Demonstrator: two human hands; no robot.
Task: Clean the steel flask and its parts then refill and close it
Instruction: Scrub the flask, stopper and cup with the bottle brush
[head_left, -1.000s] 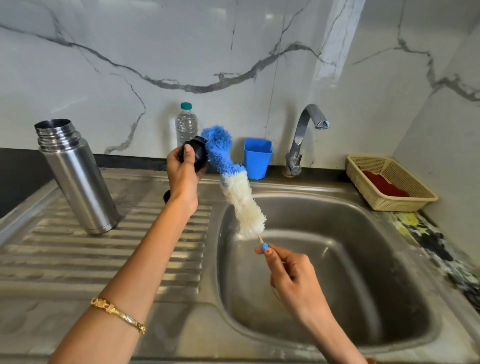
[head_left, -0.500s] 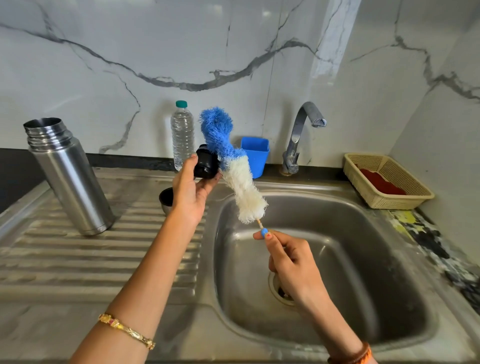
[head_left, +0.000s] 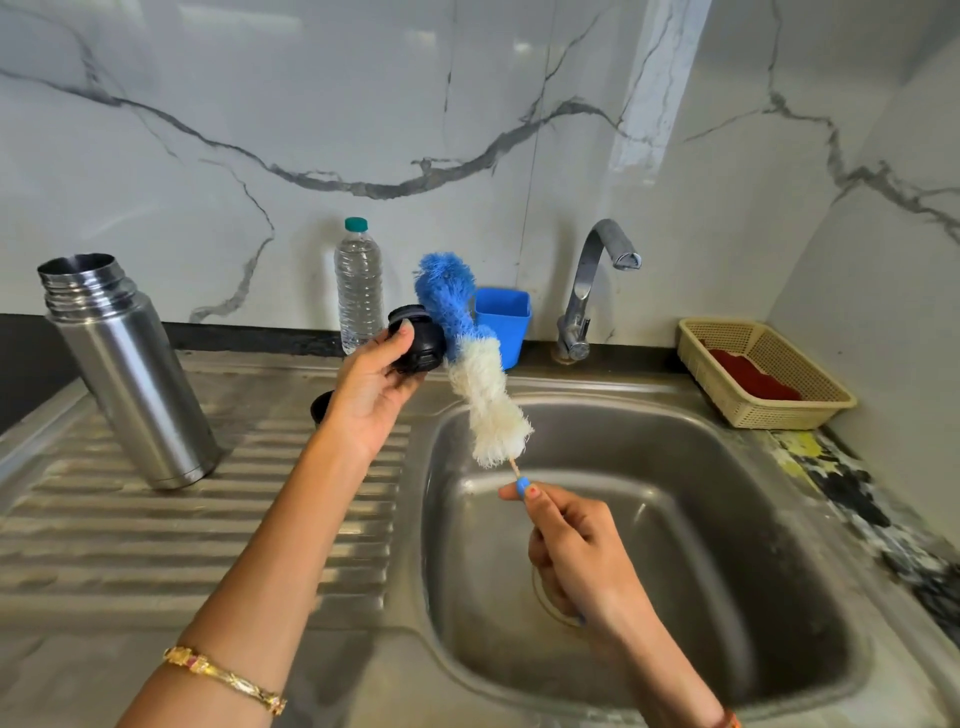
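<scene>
Over the sink (head_left: 675, 597), head view: my left hand (head_left: 371, 395) grips the black stopper (head_left: 418, 340), my right hand (head_left: 576, 551) pinches the brush (head_left: 467, 358) handle. Brush axis slants up-left, bristles touching stopper's right side. Steel flask (head_left: 130, 374) stands open, well left. Since earlier: stopper shifted right, brush barely moved.

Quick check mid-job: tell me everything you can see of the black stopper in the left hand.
The black stopper is a small, round part, apparently plastic, with a raised ring at one end and a wider body. The left hand holds it in the air beside the sink basin, fingers and thumb curled round it. The bottle brush presses against its right side; its blue bristles bend around it. Whether it is wet cannot be told.
</scene>
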